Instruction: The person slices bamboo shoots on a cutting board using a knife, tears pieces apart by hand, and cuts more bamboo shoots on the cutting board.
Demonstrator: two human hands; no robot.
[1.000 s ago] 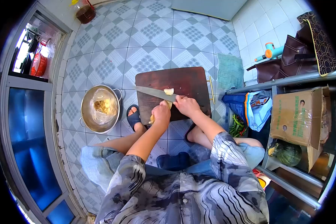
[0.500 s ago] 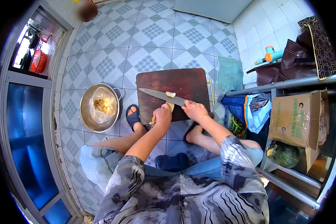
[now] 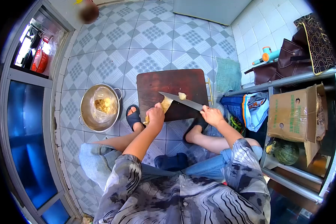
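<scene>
My right hand (image 3: pixel 212 116) is closed round the handle of a long kitchen knife (image 3: pixel 190 103), whose blade points left over the wooden board (image 3: pixel 153 80). In my left hand (image 3: pixel 155 114) is a long, pale tan vegetable (image 3: pixel 166 105), resembling a bamboo shoot. Its broad cut end is by the blade, and its other end pokes out below my fist. Beyond the blade, a cut pale chunk (image 3: pixel 182 96) rests on the board. My fingers hide the middle of the vegetable.
Left of the board stands a steel pot (image 3: pixel 84 118) with yellowish pieces in a plastic bag (image 3: pixel 104 105). To the right, a metal rack (image 3: pixel 293 188) holds a cardboard box (image 3: pixel 289 115) and a green squash (image 3: pixel 286 152). A cloth (image 3: pixel 228 74) lies on the tiled floor.
The knife and my right hand have moved right and toward me. My left hand has shifted left with the vegetable. The cut chunk has moved right on the board.
</scene>
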